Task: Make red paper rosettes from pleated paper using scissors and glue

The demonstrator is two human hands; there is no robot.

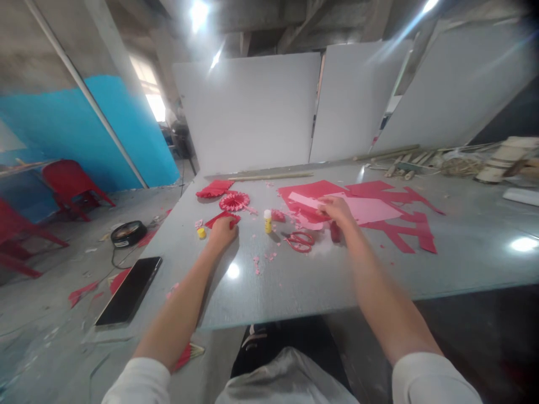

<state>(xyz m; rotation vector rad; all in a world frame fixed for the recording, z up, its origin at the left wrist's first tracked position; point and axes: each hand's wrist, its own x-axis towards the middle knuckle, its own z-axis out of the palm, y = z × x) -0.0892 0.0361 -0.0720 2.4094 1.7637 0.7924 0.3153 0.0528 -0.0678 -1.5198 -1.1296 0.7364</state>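
Observation:
My left hand (pixel 223 231) is closed on a small piece of red folded paper (pixel 219 218) at the table's left side. In my right hand (pixel 337 210), fingers pinch a pale pink paper strip (pixel 304 200) above red sheets. A pink-and-red pleated paper rosette (pixel 234 201) lies just beyond my left hand, with a red pleated paper piece (pixel 214 189) behind it. Between my hands stands an uncapped glue stick (pixel 268 222); its yellow cap (pixel 201 233) sits left of my left hand. Red-handled scissors (pixel 300 241) rest nearer me, left of my right hand.
Cut red paper (pixel 415 230) and a pink sheet (pixel 373 210) spread to the right. Pink scraps (pixel 256 264) dot the glass tabletop (pixel 278 297). A black phone (pixel 129 292) lies at the left edge. Bamboo sticks (pixel 406 165) and a pale cylinder (pixel 505 160) are at back right.

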